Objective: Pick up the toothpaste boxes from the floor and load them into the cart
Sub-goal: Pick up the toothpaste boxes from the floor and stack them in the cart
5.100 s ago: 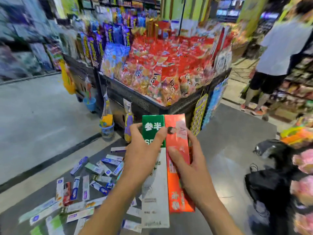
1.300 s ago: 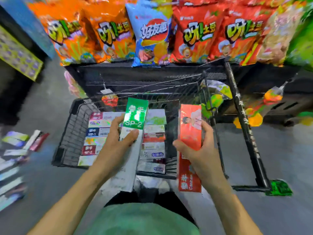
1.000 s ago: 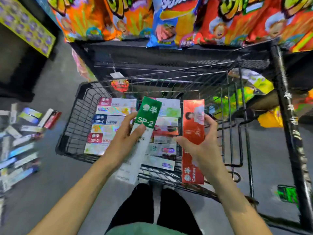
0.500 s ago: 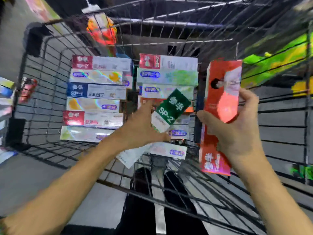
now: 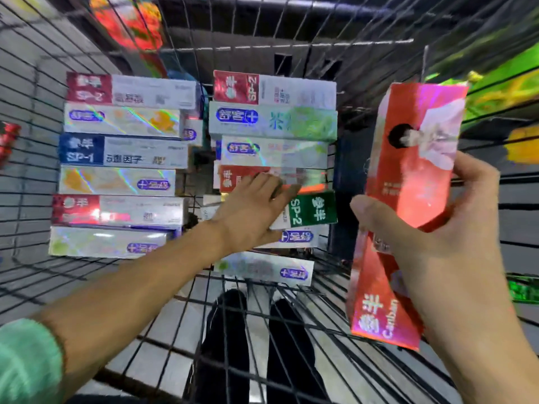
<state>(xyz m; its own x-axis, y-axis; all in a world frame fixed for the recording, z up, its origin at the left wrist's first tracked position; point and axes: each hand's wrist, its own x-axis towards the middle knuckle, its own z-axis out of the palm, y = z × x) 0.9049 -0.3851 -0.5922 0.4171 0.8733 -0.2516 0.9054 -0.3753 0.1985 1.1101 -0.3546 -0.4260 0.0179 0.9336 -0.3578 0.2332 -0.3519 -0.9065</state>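
Observation:
In the wire cart [image 5: 32,170], toothpaste boxes lie flat in two stacks, a left stack [image 5: 122,182] and a right stack [image 5: 274,123]. A green-and-white SP-2 toothpaste box [image 5: 312,212] lies across the right stack. My left hand [image 5: 248,217] rests palm down on its white part with the fingers stretched out; the thumb is hidden. My right hand [image 5: 437,243] grips a red toothpaste box [image 5: 414,170], held upright above the right side of the cart.
The cart's near wire wall [image 5: 204,330] runs below my arms, with my dark trousers [image 5: 233,345] behind it. Snack bags [image 5: 131,21] hang beyond the cart's far wall. A red item [image 5: 7,138] lies on the floor outside the left wall.
I turned from the floor pile to the cart and leaned in. My left hand brought the tilted green box down flat onto the right stack. The red box stayed upright in my right hand.

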